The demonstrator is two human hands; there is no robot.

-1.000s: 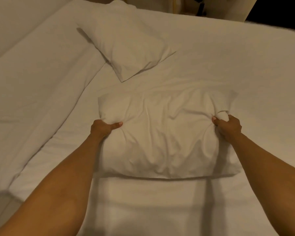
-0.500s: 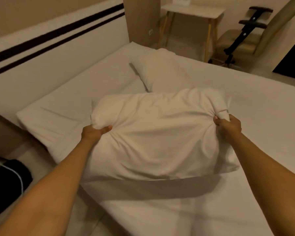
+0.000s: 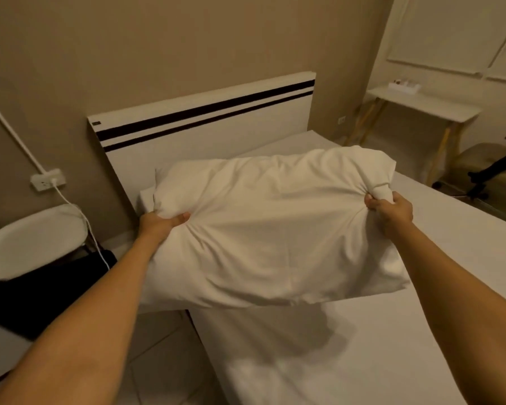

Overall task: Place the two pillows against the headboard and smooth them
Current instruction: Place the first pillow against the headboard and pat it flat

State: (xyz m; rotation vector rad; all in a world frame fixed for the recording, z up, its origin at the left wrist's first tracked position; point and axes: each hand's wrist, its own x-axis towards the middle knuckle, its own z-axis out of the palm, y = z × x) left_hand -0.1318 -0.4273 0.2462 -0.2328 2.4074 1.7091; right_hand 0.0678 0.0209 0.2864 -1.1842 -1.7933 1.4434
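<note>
A white pillow (image 3: 269, 226) hangs in the air over the near-left part of the bed (image 3: 392, 346), held by both sides. My left hand (image 3: 158, 226) grips its left edge and my right hand (image 3: 390, 211) bunches the cloth at its right edge. The white headboard (image 3: 205, 127) with two dark stripes stands behind the pillow, against the beige wall. The raised pillow hides the bed's head end, and the second pillow is out of sight.
A white folding chair (image 3: 35, 238) stands left of the bed, under a wall socket (image 3: 47, 179) with a white cable plugged in. A small white side table (image 3: 421, 106) and a dark-framed seat (image 3: 491, 171) stand at the far right. Tiled floor (image 3: 164, 361) runs along the bed's left side.
Both hands have lifted the pillow off the mattress and carried it up and left toward the headboard. The view has swung up, and the second pillow has dropped out of sight.
</note>
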